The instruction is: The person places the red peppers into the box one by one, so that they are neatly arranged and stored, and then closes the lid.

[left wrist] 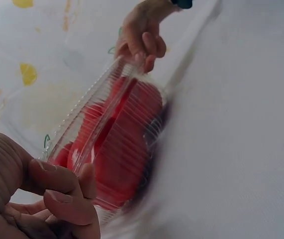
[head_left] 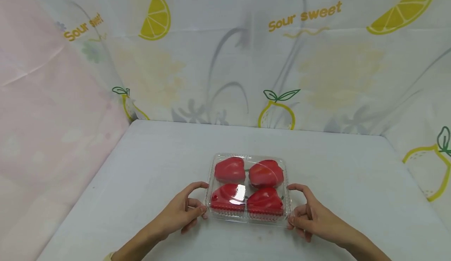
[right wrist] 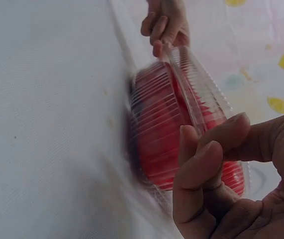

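A clear plastic clamshell box (head_left: 246, 220) with its lid down lies between the two hands near the middle of the table. Several glossy red fruits (head_left: 230, 170), lobed like bell peppers with green stems, fill it in two rows. My left hand (head_left: 181, 210) pinches the box's left edge between thumb and fingers, its index finger reaching farther back along the side. At the opposite edge, my right hand (head_left: 313, 218) holds the rim the same way. Both wrist views show the ridged side wall and fingertips at the rim. Whether the box touches the table I cannot tell.
A white cloth covers the table (head_left: 169, 151). Behind it hangs a curtain (head_left: 225, 57) with lemon prints and lettering; a pink cloth (head_left: 46, 96) closes off the left side, and the lemon-printed fabric continues on the right.
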Action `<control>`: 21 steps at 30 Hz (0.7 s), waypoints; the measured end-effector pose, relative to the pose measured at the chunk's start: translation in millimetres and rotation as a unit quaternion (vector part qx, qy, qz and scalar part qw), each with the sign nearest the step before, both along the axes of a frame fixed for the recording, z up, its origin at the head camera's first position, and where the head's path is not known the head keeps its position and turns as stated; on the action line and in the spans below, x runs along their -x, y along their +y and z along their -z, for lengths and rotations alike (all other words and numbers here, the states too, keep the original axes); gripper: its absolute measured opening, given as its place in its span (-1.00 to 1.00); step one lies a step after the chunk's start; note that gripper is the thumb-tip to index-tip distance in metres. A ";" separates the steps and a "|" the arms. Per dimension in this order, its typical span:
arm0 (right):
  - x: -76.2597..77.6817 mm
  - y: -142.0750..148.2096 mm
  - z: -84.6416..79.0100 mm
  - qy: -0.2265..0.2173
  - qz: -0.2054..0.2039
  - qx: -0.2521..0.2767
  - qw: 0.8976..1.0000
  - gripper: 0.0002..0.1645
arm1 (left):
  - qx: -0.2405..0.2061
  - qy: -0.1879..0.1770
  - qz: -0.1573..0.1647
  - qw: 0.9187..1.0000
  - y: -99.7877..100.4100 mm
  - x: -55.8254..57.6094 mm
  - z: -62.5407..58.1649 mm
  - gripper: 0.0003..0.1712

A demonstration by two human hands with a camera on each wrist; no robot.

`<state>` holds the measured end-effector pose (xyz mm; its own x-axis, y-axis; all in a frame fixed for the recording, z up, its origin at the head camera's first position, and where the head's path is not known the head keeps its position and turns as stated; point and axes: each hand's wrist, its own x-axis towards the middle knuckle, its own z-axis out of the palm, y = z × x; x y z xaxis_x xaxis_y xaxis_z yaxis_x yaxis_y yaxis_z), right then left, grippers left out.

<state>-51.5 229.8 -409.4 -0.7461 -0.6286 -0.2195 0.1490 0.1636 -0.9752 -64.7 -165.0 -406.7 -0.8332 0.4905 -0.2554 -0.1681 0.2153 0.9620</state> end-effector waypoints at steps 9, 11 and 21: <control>0.2 2.2 -0.5 0.000 0.004 0.008 1.000 -0.13 | 0.005 0.002 -0.002 1.000 1.2 -0.2 3.5 -0.31; 0.5 3.0 -0.7 0.004 0.002 -0.002 1.000 -0.13 | 0.016 0.006 0.006 1.000 0.3 0.6 3.1 -0.32; 8.7 15.5 -13.6 0.077 0.000 -0.121 0.990 -0.22 | 0.065 0.054 0.084 0.993 -19.3 14.1 -9.8 -0.34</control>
